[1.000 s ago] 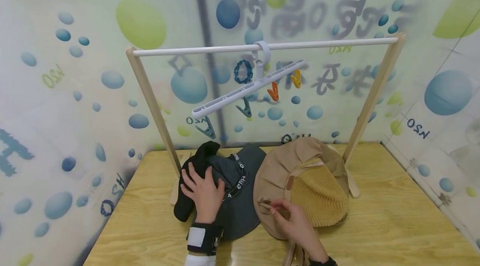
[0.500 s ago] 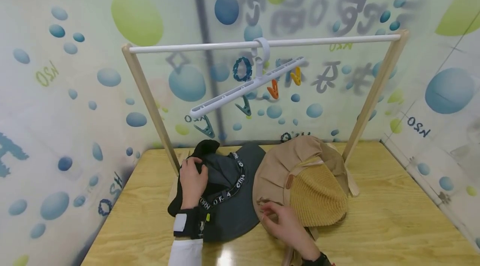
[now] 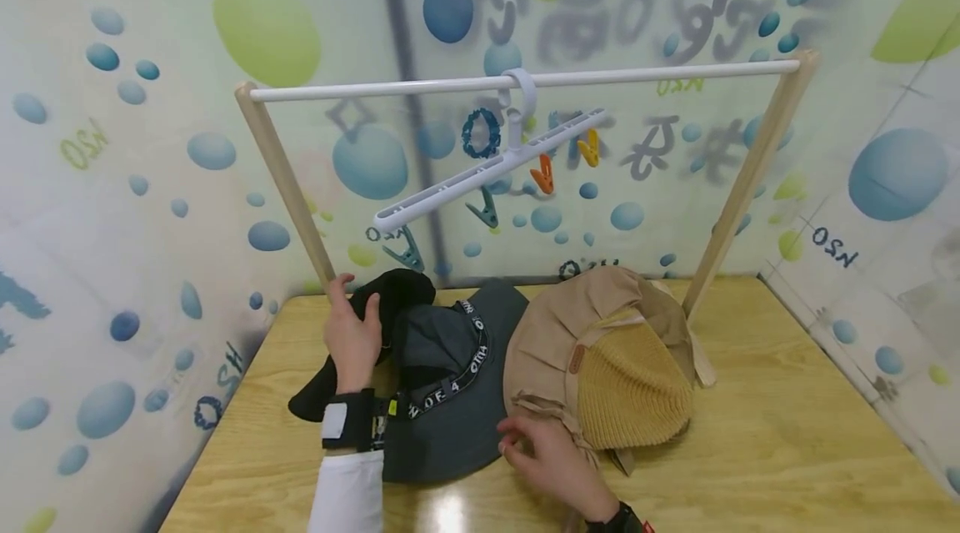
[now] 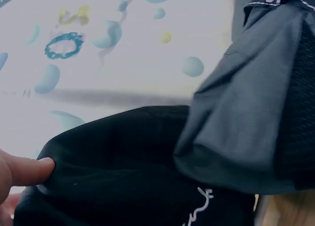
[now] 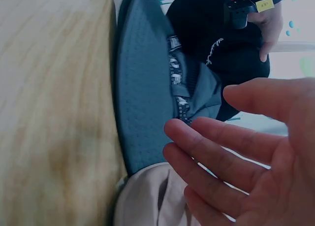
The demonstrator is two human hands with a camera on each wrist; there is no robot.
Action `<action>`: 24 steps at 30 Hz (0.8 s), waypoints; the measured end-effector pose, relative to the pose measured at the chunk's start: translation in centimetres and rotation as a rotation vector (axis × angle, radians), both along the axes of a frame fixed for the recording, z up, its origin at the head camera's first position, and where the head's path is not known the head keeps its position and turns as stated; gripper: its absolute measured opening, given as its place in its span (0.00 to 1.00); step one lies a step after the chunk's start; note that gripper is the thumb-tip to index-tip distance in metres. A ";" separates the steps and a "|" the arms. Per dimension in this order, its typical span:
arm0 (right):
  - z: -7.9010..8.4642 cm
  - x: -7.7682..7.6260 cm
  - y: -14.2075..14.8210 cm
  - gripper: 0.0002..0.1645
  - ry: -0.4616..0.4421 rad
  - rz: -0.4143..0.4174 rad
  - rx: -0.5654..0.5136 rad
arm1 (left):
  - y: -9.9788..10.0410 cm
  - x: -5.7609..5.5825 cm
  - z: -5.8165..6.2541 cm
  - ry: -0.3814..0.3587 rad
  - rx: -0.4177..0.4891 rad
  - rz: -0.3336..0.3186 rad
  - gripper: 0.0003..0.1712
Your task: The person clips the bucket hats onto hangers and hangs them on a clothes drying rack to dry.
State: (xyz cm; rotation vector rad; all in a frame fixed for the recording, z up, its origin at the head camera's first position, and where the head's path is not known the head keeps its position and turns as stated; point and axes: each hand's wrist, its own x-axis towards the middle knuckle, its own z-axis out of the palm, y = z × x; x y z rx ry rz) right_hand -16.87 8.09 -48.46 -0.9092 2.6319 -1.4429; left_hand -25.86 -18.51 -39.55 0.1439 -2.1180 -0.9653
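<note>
My left hand grips the black cap by its left side, the thumb on the near face. White stitched script shows on the cap in the left wrist view. Partly over the cap lies a dark grey wide-brimmed hat with a lettered band. Just off the near edge of the beige wide-brimmed hat, my right hand hovers with loosely bent fingers. In the right wrist view its fingers hold nothing. The beige hat has a ribbed straw-coloured crown and a fabric bow.
Behind the hats stands a wooden-legged rack with a white rail. A white hanger hangs from it, bearing teal clips, an orange clip and a yellow clip. Wooden tabletop extends to the right.
My left hand has moved left and away from me, taking the black cap's edge and drawing it left from the grey hat. My right hand has left the beige hat's bow and come nearer.
</note>
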 end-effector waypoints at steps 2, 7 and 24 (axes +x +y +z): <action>0.3 -0.1 -0.1 0.11 -0.015 0.000 0.018 | -0.1 0.1 0.3 0.012 -0.013 0.004 0.18; 0.8 -0.5 -0.3 0.12 -0.069 0.008 0.032 | 0.0 0.4 1.2 0.021 -0.053 0.015 0.11; 1.5 -1.4 -0.5 0.16 -0.215 0.098 -0.031 | 0.6 2.6 5.3 0.094 -0.133 0.016 0.10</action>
